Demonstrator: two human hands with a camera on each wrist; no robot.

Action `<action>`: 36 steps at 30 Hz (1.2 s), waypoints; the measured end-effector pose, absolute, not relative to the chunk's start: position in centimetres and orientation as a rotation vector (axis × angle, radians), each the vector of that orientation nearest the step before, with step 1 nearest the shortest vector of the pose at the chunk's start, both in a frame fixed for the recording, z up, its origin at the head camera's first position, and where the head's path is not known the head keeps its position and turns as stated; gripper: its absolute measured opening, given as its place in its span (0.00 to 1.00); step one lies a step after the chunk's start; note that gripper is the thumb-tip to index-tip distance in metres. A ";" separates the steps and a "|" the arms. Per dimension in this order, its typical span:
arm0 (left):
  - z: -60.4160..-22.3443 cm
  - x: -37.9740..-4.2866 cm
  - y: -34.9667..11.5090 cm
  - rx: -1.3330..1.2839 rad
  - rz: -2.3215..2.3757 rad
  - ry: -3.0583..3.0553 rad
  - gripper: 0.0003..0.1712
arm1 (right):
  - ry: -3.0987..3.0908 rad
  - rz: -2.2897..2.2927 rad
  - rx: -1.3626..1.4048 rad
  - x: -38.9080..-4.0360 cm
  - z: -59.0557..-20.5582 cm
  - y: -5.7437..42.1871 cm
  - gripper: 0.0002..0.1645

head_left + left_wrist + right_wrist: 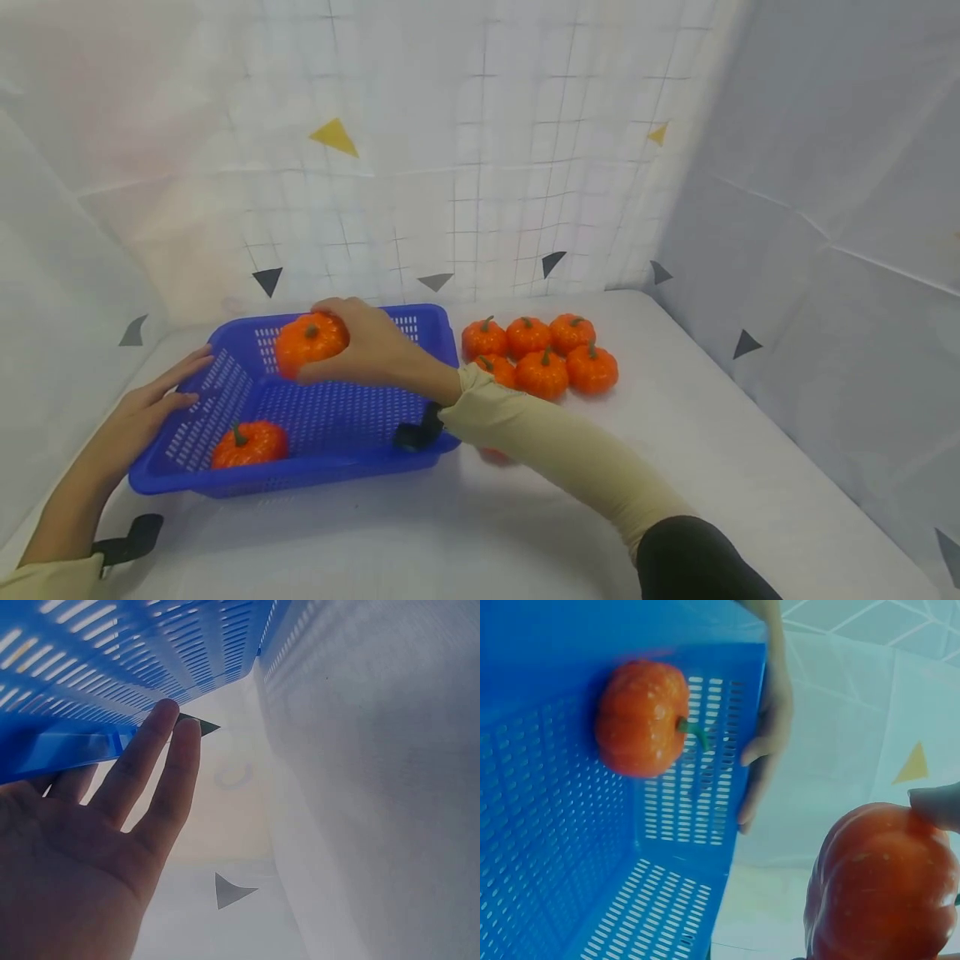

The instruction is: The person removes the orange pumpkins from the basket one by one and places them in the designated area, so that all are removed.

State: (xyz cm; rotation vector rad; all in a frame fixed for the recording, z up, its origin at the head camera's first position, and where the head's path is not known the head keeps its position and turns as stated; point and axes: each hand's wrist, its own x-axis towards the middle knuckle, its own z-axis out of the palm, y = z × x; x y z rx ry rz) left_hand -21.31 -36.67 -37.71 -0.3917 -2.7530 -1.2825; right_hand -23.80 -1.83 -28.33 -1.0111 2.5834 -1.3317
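Observation:
A blue perforated plastic basket stands on the white table. My right hand grips an orange pumpkin over the far left part of the basket; in the right wrist view that pumpkin fills the lower right corner. Another pumpkin with a green stem lies inside, at the near left corner. At the basket's left side rests my left hand, fingers stretched along the rim. From below, the left wrist view shows straight fingers against the basket's outer side.
Several orange pumpkins sit in a cluster right of the basket, and part of one shows beneath my right forearm. White sheeting rises behind the table, and a grey-white sheet borders the right side.

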 end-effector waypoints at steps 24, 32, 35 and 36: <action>-37.8 -21.3 -36.6 -0.445 -1.275 -2.712 0.32 | 2.625 -1.501 -0.951 -20.6 -27.8 5.6 0.46; -37.7 -21.4 -36.5 -0.423 -1.256 -2.737 0.32 | 2.631 -1.531 -0.935 -20.3 -28.3 7.8 0.45; -37.7 -21.4 -36.5 -0.422 -1.256 -2.738 0.33 | 2.647 -1.526 -0.921 -20.1 -28.5 8.5 0.46; -37.7 -21.4 -36.5 -0.421 -1.257 -2.738 0.33 | 2.654 -1.526 -0.913 -20.0 -28.6 8.7 0.46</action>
